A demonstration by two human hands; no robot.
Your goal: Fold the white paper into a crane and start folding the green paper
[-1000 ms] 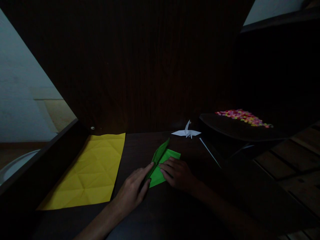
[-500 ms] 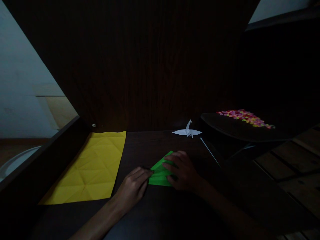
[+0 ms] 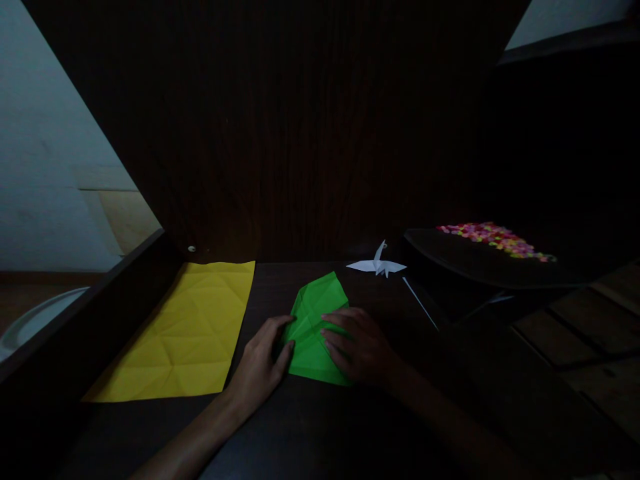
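A sheet of green paper [image 3: 313, 327], creased and partly folded, lies on the dark wooden surface between my hands. My left hand [image 3: 263, 357] holds its left edge, the thumb set a little apart from the forefinger. Across the right part of the paper rest the fingers of my right hand [image 3: 363, 347], spread and lying flat. The far corner of the paper points up past both hands. Beyond it sits a white origami crane [image 3: 379, 267] with its wings spread.
A yellow sheet of paper [image 3: 195, 333] with many creases lies to the left, beside a raised wooden edge [image 3: 95, 313]. To the right are a thin white strip [image 3: 420, 303] and a dark shelf [image 3: 450, 257] bearing many small colourful pieces [image 3: 495, 240]. A dark panel [image 3: 300, 133] rises behind.
The green paper has opened out from a narrower folded shape, and more of it shows. My left thumb and forefinger have moved apart. My right hand has shifted slightly nearer to me.
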